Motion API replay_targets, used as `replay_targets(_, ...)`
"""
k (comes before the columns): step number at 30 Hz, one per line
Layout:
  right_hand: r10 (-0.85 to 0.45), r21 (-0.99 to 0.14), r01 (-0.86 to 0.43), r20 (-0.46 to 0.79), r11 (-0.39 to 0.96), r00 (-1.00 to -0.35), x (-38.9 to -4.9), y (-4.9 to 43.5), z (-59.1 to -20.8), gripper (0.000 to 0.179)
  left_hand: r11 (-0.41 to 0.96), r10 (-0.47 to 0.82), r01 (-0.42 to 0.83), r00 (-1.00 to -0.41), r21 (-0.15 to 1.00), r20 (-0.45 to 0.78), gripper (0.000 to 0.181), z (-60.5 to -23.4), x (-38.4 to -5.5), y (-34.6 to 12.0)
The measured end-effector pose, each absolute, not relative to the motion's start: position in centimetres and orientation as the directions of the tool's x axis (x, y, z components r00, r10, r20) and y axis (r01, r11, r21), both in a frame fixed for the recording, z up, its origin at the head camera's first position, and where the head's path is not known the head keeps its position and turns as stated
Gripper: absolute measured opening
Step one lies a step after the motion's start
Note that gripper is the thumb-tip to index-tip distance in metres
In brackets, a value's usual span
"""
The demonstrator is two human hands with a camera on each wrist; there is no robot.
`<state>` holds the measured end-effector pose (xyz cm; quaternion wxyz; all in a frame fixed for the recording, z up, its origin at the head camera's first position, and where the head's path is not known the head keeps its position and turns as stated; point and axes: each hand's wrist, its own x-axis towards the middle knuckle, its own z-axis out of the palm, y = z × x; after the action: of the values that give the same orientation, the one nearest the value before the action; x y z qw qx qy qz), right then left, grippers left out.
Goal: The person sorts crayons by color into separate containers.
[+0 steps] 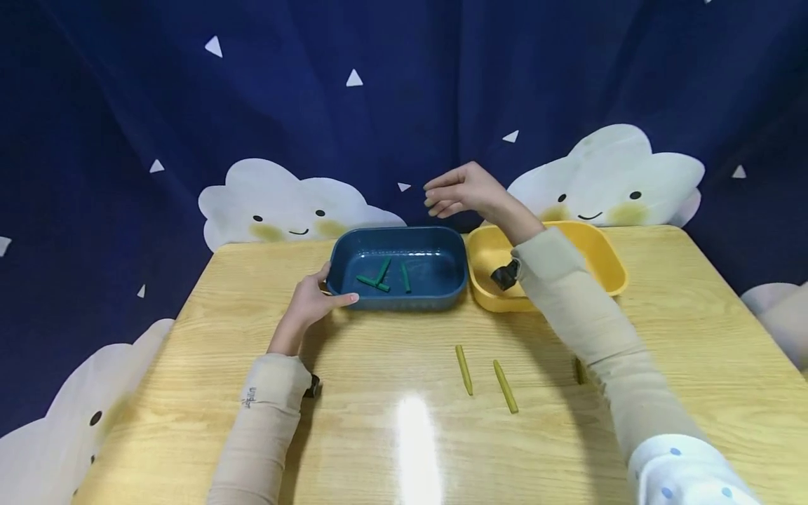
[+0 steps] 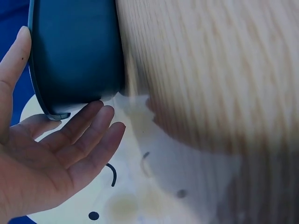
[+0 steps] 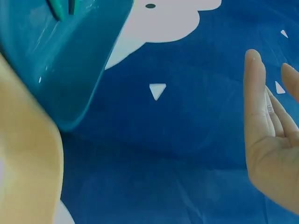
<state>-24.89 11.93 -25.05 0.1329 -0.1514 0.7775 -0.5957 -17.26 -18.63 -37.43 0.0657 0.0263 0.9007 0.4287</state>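
Observation:
My left hand (image 1: 311, 300) rests against the left end of the blue bin (image 1: 404, 302). Its thumb lies at the front rim; in the left wrist view the other fingers (image 2: 91, 135) are fairly straight, close to the bin's end. Inside the bin are three green crayons (image 1: 406, 278). Raised above and behind the two bins, my right hand (image 1: 463, 191) holds nothing visible, its fingers extended to the left. Beneath the right forearm stands a yellow bin (image 1: 602, 259), partly hidden by the sleeve.
Two yellow crayons (image 1: 463, 369) lie on the wooden table (image 1: 353, 421) in front of the bins. Another dark yellowish piece (image 1: 579, 370) shows partly behind the right sleeve. A dark blue curtain (image 1: 410, 105) with clouds and triangles hangs behind the table.

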Motion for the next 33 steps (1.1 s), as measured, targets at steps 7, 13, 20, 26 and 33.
replay_targets(7,-0.342,-0.942,-0.054,-0.066,0.332,-0.938,-24.4,15.4,-25.0,0.035,0.617,0.138,-0.005,-0.984,0.787,-0.115,0.095,-37.8,-17.7,-18.1)
replay_targets(13,-0.295,-0.941,-0.045,-0.060,0.335,-0.954,-23.8,17.8,-24.8,0.037,0.626,0.147,0.005,-0.983,0.780,-0.112,0.094,-37.5,-18.4,-18.2)
replay_targets(20,-0.250,-0.949,-0.024,-0.058,0.313,-0.967,-22.9,20.4,-25.1,0.040,0.669,0.163,0.025,-0.980,0.743,-0.114,0.094,-37.2,-19.1,-18.8)
replay_targets(26,-0.222,-0.954,-0.030,-0.039,0.298,-0.974,-22.1,22.5,-25.8,0.041,0.655,0.145,-0.019,-0.978,0.755,-0.150,0.091,-37.1,-19.4,-19.4)
replay_targets(33,-0.176,-0.960,-0.044,-0.006,0.276,-0.984,-20.5,25.1,-26.9,0.023,0.616,0.062,-0.034,-0.994,0.787,-0.091,0.086,-36.6,-18.8,-19.6)
